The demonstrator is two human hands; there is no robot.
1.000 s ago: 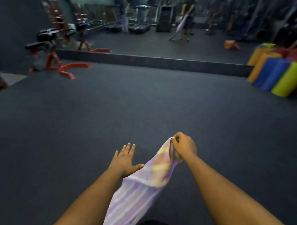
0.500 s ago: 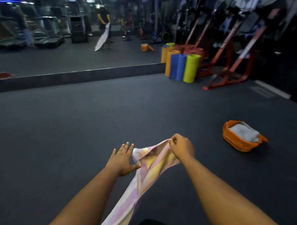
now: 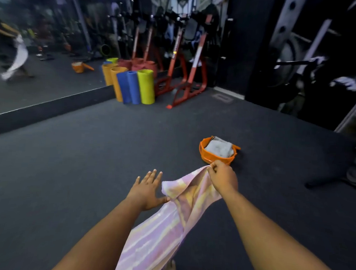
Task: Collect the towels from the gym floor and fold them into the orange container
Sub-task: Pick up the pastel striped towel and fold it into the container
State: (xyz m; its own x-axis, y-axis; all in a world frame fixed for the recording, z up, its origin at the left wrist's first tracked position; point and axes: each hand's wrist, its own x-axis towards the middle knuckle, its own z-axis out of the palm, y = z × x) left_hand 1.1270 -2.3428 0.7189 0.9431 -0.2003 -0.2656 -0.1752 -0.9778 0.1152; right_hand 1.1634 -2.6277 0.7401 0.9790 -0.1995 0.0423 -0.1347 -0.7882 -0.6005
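A pink, lilac and yellow striped towel [image 3: 159, 233] hangs from my right hand [image 3: 222, 176], which pinches its top corner at chest height. My left hand [image 3: 148, 189] is spread flat with straight fingers, its thumb touching the towel's folded-over edge. The orange container [image 3: 207, 156] sits on the dark floor just beyond my right hand. A folded grey towel [image 3: 220, 147] lies inside it.
Upright foam rollers [image 3: 132, 85] in orange, blue and green stand by the mirror wall [image 3: 44, 69]. Red exercise machines [image 3: 187, 74] fill the corner behind them. A dark rack and a stand base [image 3: 337, 180] are at the right. Dark gym floor [image 3: 81, 161] stretches left.
My view has swung to the right, bringing the orange container close in front of my right hand. Both hands keep their pose, the towel opening a little at its top.
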